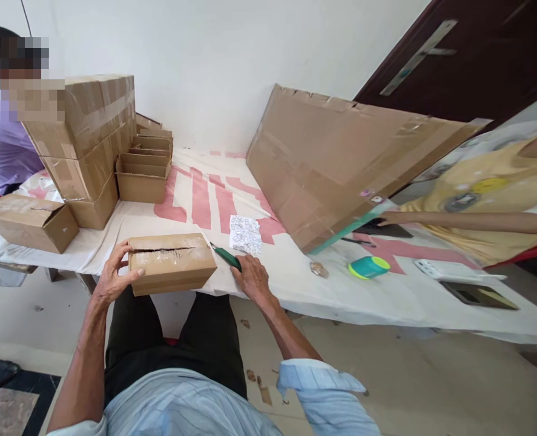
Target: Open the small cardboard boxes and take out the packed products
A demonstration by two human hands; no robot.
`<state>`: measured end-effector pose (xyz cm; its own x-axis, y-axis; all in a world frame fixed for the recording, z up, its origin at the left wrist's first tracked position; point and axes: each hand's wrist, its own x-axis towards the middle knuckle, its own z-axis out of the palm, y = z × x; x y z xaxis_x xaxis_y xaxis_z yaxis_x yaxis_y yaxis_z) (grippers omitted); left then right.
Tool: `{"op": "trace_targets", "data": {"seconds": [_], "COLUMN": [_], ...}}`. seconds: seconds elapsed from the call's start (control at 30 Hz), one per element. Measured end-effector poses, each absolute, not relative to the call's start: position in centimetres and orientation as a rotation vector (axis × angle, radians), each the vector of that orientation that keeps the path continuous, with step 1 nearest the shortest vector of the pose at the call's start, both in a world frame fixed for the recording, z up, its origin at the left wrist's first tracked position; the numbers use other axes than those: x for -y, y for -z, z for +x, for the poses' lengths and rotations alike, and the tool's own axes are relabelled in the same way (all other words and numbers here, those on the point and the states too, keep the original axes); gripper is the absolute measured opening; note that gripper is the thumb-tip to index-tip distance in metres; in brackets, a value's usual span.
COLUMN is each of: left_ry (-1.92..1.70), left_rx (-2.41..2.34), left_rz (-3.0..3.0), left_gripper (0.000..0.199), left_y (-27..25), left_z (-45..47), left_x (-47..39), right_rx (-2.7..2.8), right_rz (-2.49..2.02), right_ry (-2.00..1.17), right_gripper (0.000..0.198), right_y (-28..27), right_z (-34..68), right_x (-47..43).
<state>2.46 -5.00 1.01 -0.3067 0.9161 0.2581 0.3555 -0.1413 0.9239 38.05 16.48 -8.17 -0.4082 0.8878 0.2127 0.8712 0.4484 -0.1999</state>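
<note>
A small cardboard box (172,275) lies at the table's front edge, a dark slit running along part of its taped top. My left hand (118,272) grips its left end, thumb on the near side and fingers around the far corner. To the right of the box, my right hand (252,277) is closed around a green-handled knife (226,255), the blade pointing toward the box's right end. Just beyond the knife is a crumpled sheet of patterned paper (245,234).
Stacked taped boxes (84,145), open cartons (143,175) and another box (32,221) stand left. A large cardboard panel (332,157) leans at the back. Rightward are a teal-and-yellow object (368,267), a tablet (479,295) and a person's arm (477,222); another person sits far left.
</note>
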Motion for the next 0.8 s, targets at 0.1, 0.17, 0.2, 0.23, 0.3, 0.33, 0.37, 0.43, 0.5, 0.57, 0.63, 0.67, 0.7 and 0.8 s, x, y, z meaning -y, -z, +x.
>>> {"op": "trace_targets", "data": {"seconds": [0.1,0.17,0.2,0.23,0.3,0.33,0.37,0.43,0.5,0.57,0.63,0.67,0.7,0.8], "left_ry": [-1.466,-1.473,-1.477,-1.481,-1.484,-1.483,-1.482,-1.480,-1.484,-1.493,-1.509,-1.515,-1.521,-1.532], "left_rx": [-1.645,-1.645,-1.643,-1.642,-1.651,-1.658,-1.662,-1.661,-1.662,-1.669,-1.675,-1.671,-1.666,-1.651], "left_rz": [1.417,1.411,1.410,1.409,1.407,1.407,1.406,1.401,1.387,1.369,1.356,1.357,1.359,1.358], "left_gripper": [0.060,0.060,0.060,0.060,0.060,0.059,0.058,0.057,0.058,0.060,0.061,0.060,0.060,0.058], "left_y": [-0.9,-0.9,-0.9,-0.9,-1.0,-1.0,-1.0,-1.0,-0.9,-0.8,-0.6,-0.5,-0.4,-0.3], "left_z": [2.6,2.8,2.9,2.9,3.1,3.1,3.2,3.3,3.4,3.5,3.5,3.5,3.5,3.6], "left_x": [5.1,5.1,5.1,5.2,5.2,5.2,5.2,5.2,5.2,5.2,5.2,5.2,5.2,5.2], "right_rx": [2.390,2.272,2.185,2.093,1.931,1.880,1.852,1.896,2.027,2.164,2.273,2.316,2.352,2.438], "right_rz": [-1.446,-1.353,-1.308,-1.265,-1.189,-1.154,-1.120,-1.040,-0.888,-0.725,-0.600,-0.558,-0.528,-0.485], "right_ry": [-0.091,-0.135,-0.163,-0.197,-0.301,-0.378,-0.470,-0.656,-0.715,-0.722,-0.704,-0.688,-0.668,-0.593], "right_gripper": [0.024,0.028,0.031,0.034,0.037,0.039,0.041,0.041,0.035,0.029,0.026,0.026,0.025,0.026], "right_y": [8.4,8.3,8.1,7.6,5.8,4.4,2.9,-0.6,-3.9,-6.5,-8.1,-8.6,-8.9,-9.3], "right_z": [37.8,37.9,37.9,37.8,37.5,37.2,36.7,35.2,33.4,31.4,29.7,29.0,28.5,27.5], "right_x": [-16.5,-16.5,-16.4,-16.4,-15.9,-15.5,-15.0,-13.7,-12.2,-11.0,-10.1,-9.9,-9.8,-10.0]}}
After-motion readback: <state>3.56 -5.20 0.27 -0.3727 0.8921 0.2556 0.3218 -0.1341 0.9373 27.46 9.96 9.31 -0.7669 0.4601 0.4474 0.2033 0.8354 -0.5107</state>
